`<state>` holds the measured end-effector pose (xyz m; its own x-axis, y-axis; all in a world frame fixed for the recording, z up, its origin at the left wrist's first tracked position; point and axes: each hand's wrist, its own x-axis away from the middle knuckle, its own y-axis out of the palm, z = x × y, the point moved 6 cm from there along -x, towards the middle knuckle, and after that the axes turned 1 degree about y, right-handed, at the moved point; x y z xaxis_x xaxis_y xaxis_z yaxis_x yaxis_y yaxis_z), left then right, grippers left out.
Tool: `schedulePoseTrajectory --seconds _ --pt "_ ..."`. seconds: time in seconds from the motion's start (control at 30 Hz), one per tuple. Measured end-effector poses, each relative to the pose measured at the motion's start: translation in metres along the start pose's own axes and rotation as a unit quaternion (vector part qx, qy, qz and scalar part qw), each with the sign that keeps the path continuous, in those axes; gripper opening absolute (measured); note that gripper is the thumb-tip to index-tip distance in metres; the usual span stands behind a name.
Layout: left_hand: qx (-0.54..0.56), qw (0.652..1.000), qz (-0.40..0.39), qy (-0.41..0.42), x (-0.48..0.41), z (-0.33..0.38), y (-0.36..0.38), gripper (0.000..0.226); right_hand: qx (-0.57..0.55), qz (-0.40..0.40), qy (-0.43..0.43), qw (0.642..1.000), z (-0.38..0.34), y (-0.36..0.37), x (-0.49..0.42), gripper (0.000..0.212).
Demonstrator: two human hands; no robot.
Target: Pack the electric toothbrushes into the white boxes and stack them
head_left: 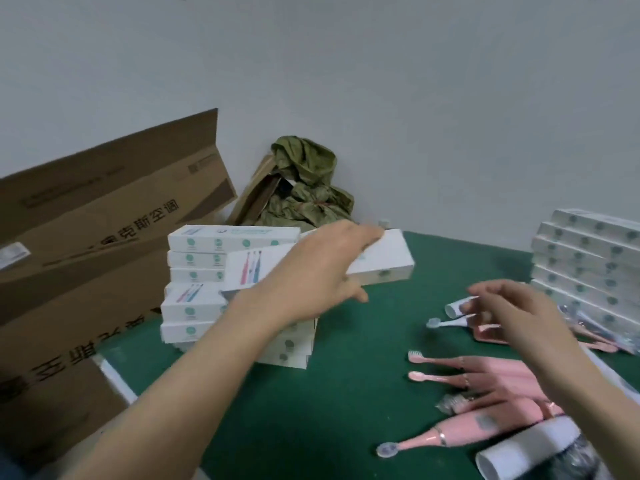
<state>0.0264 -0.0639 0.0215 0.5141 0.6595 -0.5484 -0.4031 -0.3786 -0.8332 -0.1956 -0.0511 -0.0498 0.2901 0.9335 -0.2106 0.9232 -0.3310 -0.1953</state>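
Note:
My left hand grips a white toothbrush box from above, fingers over its far edge and thumb under its near side, holding it tilted over the left stack of white boxes. My right hand hovers with loosely curled fingers and holds nothing, above a white toothbrush and a rolled white paper. Several pink electric toothbrushes lie on the green mat at the right, heads pointing left. Another stack of white boxes stands at the far right.
Large brown cardboard cartons fill the left side beside the mat. A crumpled olive-green bag sits in the corner against the white wall. A white paper roll and plastic wrappers lie at the bottom right.

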Motion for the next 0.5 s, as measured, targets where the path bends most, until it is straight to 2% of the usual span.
schedulePoseTrajectory --seconds 0.07,0.13,0.23,0.37,0.5 --pt "-0.009 0.997 -0.063 -0.047 0.016 -0.040 -0.005 0.083 0.085 -0.050 0.012 0.995 0.009 0.010 0.002 0.013" --pt "-0.021 0.990 -0.115 -0.084 0.029 -0.071 -0.006 0.084 0.163 -0.068 0.002 0.984 0.013 0.017 0.004 0.011" --pt "-0.011 0.977 -0.166 -0.131 0.042 -0.101 -0.003 0.085 0.214 -0.078 -0.009 0.974 0.016 0.021 0.006 0.012" --pt "-0.018 0.973 -0.196 -0.117 0.040 -0.114 -0.001 0.088 0.264 -0.115 -0.007 0.958 0.025 0.024 0.008 0.021" --pt "-0.035 0.976 -0.193 -0.095 0.038 -0.112 0.002 0.086 0.364 -0.163 -0.010 0.917 0.038 0.027 0.008 0.022"
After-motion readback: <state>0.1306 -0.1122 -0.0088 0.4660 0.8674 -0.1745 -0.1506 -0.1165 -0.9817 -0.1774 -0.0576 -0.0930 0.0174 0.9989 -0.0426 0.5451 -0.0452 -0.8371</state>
